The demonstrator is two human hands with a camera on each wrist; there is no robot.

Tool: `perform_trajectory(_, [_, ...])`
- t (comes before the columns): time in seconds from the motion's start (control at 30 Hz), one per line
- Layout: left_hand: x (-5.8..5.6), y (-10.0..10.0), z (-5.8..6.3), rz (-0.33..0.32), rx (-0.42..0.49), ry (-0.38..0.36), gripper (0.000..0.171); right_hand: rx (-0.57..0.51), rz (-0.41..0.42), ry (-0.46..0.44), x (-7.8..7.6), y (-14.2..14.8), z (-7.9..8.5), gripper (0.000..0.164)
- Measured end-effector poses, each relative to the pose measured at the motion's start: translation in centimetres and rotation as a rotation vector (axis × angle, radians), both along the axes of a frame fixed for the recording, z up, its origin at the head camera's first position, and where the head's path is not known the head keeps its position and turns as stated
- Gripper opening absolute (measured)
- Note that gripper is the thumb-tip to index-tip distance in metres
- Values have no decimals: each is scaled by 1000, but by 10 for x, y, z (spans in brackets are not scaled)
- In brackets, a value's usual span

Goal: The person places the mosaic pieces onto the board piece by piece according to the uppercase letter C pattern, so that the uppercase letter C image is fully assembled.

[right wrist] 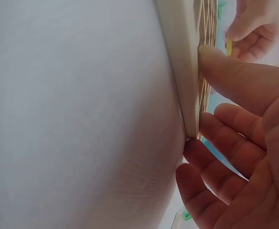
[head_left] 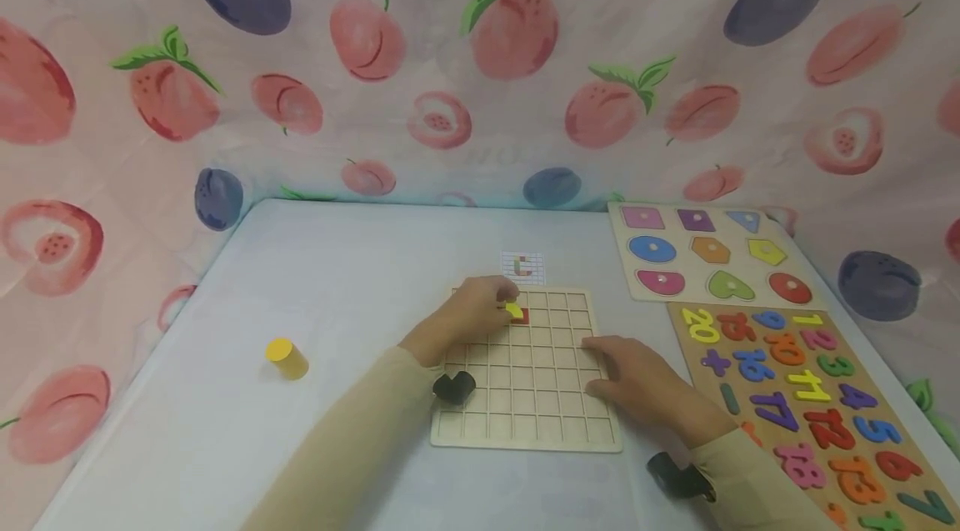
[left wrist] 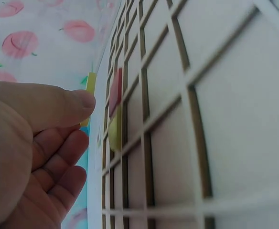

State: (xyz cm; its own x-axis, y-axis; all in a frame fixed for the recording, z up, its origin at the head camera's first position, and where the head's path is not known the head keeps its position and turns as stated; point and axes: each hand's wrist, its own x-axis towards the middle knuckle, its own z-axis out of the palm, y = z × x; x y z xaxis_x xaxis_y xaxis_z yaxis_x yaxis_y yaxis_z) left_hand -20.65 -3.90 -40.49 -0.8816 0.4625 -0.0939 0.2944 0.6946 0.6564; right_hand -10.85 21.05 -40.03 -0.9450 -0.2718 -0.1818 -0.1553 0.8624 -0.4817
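The right hand point(head_left: 637, 381) lies on the right edge of the wooden grid board point(head_left: 525, 418), its fingers point(right wrist: 235, 78) relaxed and fairly straight; the thumb presses on the board's top face at the rim while the other fingers curl loosely beside the edge, gripping nothing else. Under those fingers the board rests flat on the white table point(head_left: 337, 281).

Further up the board, the left hand point(head_left: 468, 314) has its fingers drawn close together, thumb point(left wrist: 58, 107) nearly meeting the fingertips. A yellow piece point(head_left: 514, 310) sits just at those fingertips, over a cell near the board's top edge; whether the fingers pinch it or only touch it cannot be told. Right beside it, on the far side of the fingertips, a red piece point(head_left: 522, 317) lies in a cell.

Just beyond the left fingers, off the board's top edge, lies a small pattern card point(head_left: 522, 267). Well to the left of that hand a yellow cylinder point(head_left: 286, 358) lies on the table. To the right of the right hand is a number puzzle point(head_left: 806, 398), and beyond it a shape puzzle point(head_left: 708, 252). A fruit-printed cloth point(head_left: 480, 56) hangs behind everything.
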Motion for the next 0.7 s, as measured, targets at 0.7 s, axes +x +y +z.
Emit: perform_trajectory(0.7, [-1,28,-14,-62,14,39,34,-9,2,-14,1,2,-1,57])
